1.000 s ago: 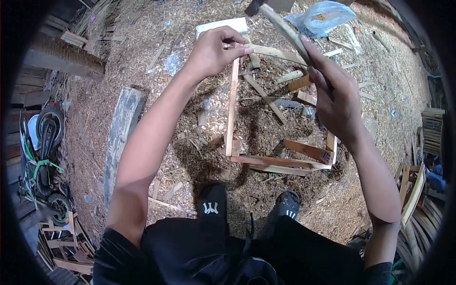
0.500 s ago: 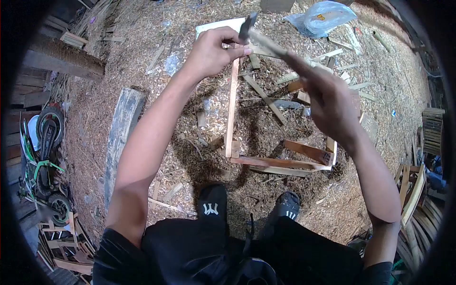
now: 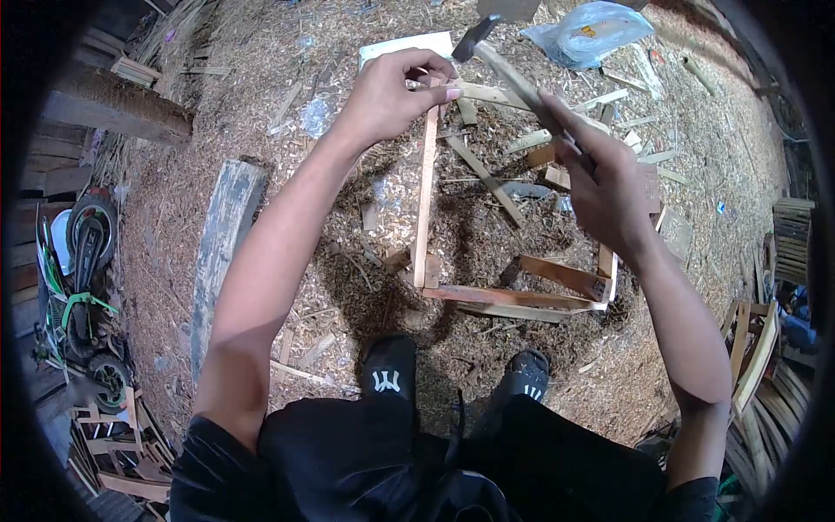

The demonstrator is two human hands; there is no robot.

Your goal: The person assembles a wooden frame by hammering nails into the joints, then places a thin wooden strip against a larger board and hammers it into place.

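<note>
Hammer [image 3: 513, 74] raised slightly, right hand [image 3: 609, 187] seemingly gripping it.

soft daylight is coming from above, w/ no hard sun anywhere. the arms are throwing a loose, blurry-edged shadow on the sawdust [image 3: 217, 104] near the centre. the hammer [image 3: 513, 76] is smearing w/ motion blur, and the right hand [image 3: 609, 187] is looking a bit soft too. the wooden frame [image 3: 425, 200] is reading sharp. the plastic bag [image 3: 591, 30] is glaring white (top edge). fisheye is bending everything at the rim, black vignette is eating the corners, & the left side is sitting dim.
</note>
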